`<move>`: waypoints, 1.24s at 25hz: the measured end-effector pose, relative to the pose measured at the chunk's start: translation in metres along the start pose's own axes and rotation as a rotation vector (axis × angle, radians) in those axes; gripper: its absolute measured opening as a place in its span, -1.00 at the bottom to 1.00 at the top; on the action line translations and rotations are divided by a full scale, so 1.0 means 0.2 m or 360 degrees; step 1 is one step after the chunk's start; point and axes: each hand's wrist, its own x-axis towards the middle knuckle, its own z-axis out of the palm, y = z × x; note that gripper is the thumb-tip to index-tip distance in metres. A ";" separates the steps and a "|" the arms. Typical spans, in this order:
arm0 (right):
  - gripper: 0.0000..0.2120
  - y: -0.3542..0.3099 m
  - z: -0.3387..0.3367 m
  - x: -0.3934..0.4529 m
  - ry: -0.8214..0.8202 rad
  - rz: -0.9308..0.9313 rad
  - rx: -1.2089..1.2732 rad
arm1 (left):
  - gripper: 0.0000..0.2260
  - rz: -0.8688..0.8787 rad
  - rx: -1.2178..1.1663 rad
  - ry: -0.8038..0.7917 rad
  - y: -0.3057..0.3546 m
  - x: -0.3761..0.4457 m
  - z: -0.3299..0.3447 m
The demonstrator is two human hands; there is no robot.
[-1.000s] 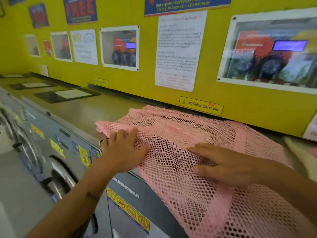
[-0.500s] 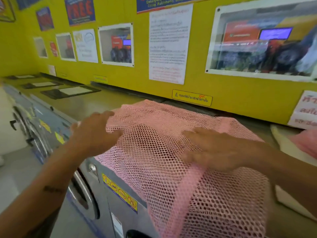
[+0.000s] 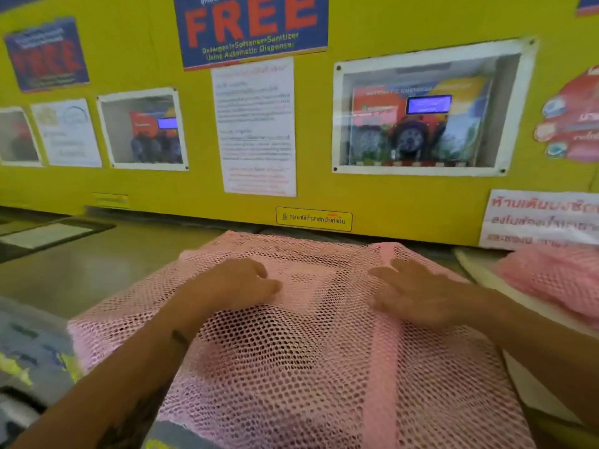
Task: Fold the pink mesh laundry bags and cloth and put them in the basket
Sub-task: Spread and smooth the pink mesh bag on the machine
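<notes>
**Op:** Neither hand grips anything: my left hand point(image 3: 240, 283) and right hand point(image 3: 418, 293) lie flat, fingers loosely spread, pressing the pink mesh bag point(image 3: 291, 367) onto the washer top point(image 3: 97, 270).

**Spotter:** Where's the bag lying?

**Op:** Draped over the front edge, near the yellow wall point(image 3: 389, 202). More pink mesh point(image 3: 557, 280) sits to the right.

**Spotter:** Handling?

**Op:** I'd judge it light, limp and springy, so creases may not hold. I'd pinch the far corners or the solid pink seam band point(image 3: 385, 351).

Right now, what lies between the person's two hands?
In the head view, only the pink mesh laundry bag lies between the left hand and right hand; both rest flat on it.
</notes>
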 end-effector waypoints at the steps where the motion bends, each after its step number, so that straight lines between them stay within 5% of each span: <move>1: -0.21 -0.01 0.00 -0.03 -0.0060 0.0019 -0.0026 | -0.42 -0.0004 0.0103 -0.0013 0.02 0.02 0.00; 4: -0.28 -0.03 -0.03 -0.09 -0.0109 -0.0061 0.0147 | -0.44 0.0225 0.0267 0.0053 0.17 0.10 0.01; 9: -0.59 0.19 -0.18 0.09 0.0624 0.0283 0.0204 | -0.37 0.0631 0.0033 -0.0053 0.55 0.24 0.04; 14: -0.66 0.28 -0.09 0.19 0.0530 0.0568 0.0234 | -0.28 0.0517 0.0277 -0.0309 0.62 0.33 0.24; 18: -0.62 0.21 -0.12 0.18 0.0515 0.0482 0.0747 | -0.30 0.0472 0.0300 -0.0256 0.58 0.38 0.27; 21: -0.81 0.21 -0.14 0.17 0.0949 0.0407 0.0955 | -0.29 0.0450 0.0298 -0.0274 0.58 0.40 0.26; 25: -0.81 0.27 -0.19 0.16 0.1020 0.0388 0.2221 | -0.30 0.0429 0.0294 -0.0260 0.59 0.41 0.27; 28: -0.76 0.35 -0.10 0.23 0.1038 0.0640 0.1300 | -0.31 0.0422 0.0287 -0.0262 0.59 0.42 0.28; 31: -0.65 0.35 0.03 0.30 0.0720 0.0490 0.0395 | -0.32 0.0408 0.0296 -0.0283 0.60 0.42 0.28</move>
